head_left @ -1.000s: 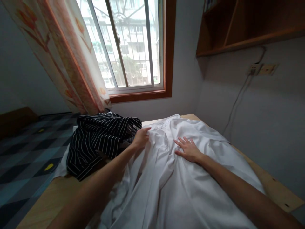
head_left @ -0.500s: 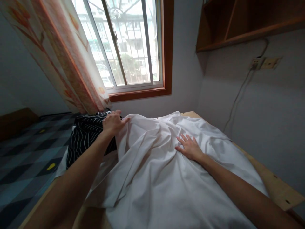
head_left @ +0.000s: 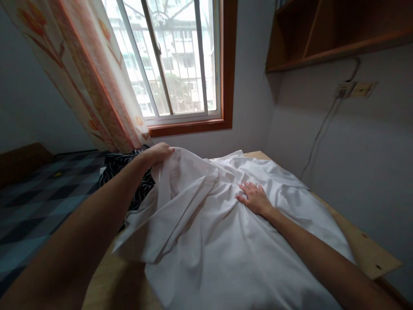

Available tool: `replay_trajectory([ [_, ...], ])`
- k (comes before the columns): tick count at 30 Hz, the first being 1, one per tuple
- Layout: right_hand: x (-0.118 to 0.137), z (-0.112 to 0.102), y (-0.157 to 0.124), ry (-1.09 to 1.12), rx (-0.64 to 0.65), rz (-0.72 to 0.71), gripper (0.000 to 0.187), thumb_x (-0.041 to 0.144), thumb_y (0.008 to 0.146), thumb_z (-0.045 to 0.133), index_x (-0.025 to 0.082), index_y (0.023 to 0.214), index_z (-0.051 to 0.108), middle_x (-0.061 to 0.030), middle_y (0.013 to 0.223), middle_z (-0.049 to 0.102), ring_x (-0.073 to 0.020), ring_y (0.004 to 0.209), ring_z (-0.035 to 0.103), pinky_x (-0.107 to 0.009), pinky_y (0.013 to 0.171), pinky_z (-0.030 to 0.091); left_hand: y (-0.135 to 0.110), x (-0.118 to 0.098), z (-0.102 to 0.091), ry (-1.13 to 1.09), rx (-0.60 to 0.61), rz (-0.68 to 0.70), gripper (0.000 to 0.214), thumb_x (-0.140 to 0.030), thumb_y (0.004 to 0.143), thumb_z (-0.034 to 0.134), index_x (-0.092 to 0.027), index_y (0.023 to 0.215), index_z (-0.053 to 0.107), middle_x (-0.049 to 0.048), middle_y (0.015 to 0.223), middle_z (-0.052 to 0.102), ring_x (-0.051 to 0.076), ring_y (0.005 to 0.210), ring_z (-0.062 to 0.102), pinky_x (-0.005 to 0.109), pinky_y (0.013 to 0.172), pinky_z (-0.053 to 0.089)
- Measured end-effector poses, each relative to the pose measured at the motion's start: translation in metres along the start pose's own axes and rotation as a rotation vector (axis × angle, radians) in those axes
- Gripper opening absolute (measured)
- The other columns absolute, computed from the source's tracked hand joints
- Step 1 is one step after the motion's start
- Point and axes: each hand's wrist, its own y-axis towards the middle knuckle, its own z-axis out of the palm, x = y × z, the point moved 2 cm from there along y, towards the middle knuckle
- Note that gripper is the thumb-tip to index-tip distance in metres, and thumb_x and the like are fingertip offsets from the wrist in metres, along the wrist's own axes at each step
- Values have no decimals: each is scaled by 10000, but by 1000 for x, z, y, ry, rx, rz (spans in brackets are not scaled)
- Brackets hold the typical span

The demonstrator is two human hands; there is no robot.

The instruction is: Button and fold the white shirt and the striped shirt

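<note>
A large, wrinkled white cloth (head_left: 206,241) is spread over a wooden board-like table, with folds and a loose flap on its left. My left hand (head_left: 159,153) is closed on its far left edge and holds that edge raised. My right hand (head_left: 254,199) lies flat on the cloth right of the middle, fingers extended and pressing on the folds. Behind my left forearm, a black fabric with white wavy stripes (head_left: 142,189) lies bunched, partly hidden by the arm and the white cloth.
Bare wood of the table (head_left: 371,254) shows along the right edge. A bed with a dark checked cover (head_left: 38,206) adjoins on the left. A flowered curtain (head_left: 80,64) hangs by the window (head_left: 180,64). A wall shelf (head_left: 322,51) and a cable (head_left: 318,137) are at the right.
My left hand has closed on the cloth's far left edge and raised it slightly. The flap below has shifted, covering more of the striped fabric. My right hand stays in place.
</note>
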Motion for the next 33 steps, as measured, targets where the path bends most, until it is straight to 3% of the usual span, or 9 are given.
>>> replay_trajectory([
  [3, -2, 0, 0, 47, -33, -25, 590, 536, 928, 418, 193, 1406, 466, -126, 1500, 413, -295, 1395, 325, -517, 1124, 183, -16, -52, 26, -241, 94, -98, 234, -334, 878, 558, -112, 856, 626, 36, 610, 578, 178, 605, 552, 292, 615, 418],
  [6, -9, 0, 1, 213, -98, -42, 506, 449, 919, 423, 170, 1324, 542, -139, 1403, 525, -285, 1322, 428, -502, 1111, 234, -49, -102, 50, -468, 505, 225, 396, -484, 906, 504, -158, 1093, 628, 96, 893, 680, 213, 866, 629, 330, 759, 463],
  [8, -19, 0, 4, 432, -174, -23, 455, 392, 900, 408, 161, 1246, 592, -140, 1293, 608, -274, 1226, 520, -460, 1055, 344, -66, -112, 54, -483, 672, 408, 486, -550, 884, 505, -196, 1199, 611, 107, 1086, 673, 229, 1029, 606, 349, 847, 453],
  [11, -39, -2, 10, 814, -329, 135, 475, 357, 872, 370, 159, 1254, 571, -138, 1198, 653, -266, 1104, 603, -423, 928, 474, -66, -81, 51, -389, 547, 470, 595, -596, 823, 540, -175, 1239, 599, 119, 1231, 626, 250, 1116, 570, 342, 891, 444],
  [15, -53, -5, 15, 1073, -372, 298, 513, 384, 871, 354, 160, 1300, 523, -146, 1212, 640, -260, 1067, 633, -416, 864, 519, -64, 2, 76, -22, 407, 237, 680, -608, 711, 618, -112, 1176, 621, 163, 1145, 658, 276, 994, 617, 335, 828, 468],
  [19, -32, -10, 21, 875, -252, 178, 588, 499, 812, 538, 138, 1276, 547, -159, 1280, 604, -282, 1111, 606, -402, 915, 491, -89, 51, 124, 169, 383, 258, 555, -513, 676, 678, -141, 1088, 661, 132, 1023, 692, 276, 933, 633, 306, 773, 457],
  [23, 0, -16, 40, 524, -136, 152, 832, 530, 750, 661, 136, 1431, 389, -176, 1418, 491, -309, 1251, 508, -404, 1020, 404, -96, 56, 142, 242, 343, 342, 226, -382, 725, 617, -166, 683, 668, 105, 871, 676, 245, 820, 616, 303, 721, 431],
  [28, 33, -22, 77, 291, -27, 132, 968, 472, 643, 788, 197, 1461, 350, -174, 1382, 518, -381, 1263, 472, -475, 1023, 365, -78, 39, 94, 13, 261, 375, 183, -341, 669, 582, -167, 614, 586, 14, 691, 582, 166, 703, 527, 249, 624, 389],
  [33, 72, -26, 121, 647, -67, 147, 330, 195, 728, 699, 151, 1054, 664, -154, 1099, 674, -352, 1147, 556, -465, 998, 375, -87, 5, -12, -160, -67, 330, 198, -332, 611, 577, -146, 612, 511, -42, 577, 421, 89, 574, 396, 206, 531, 279],
])
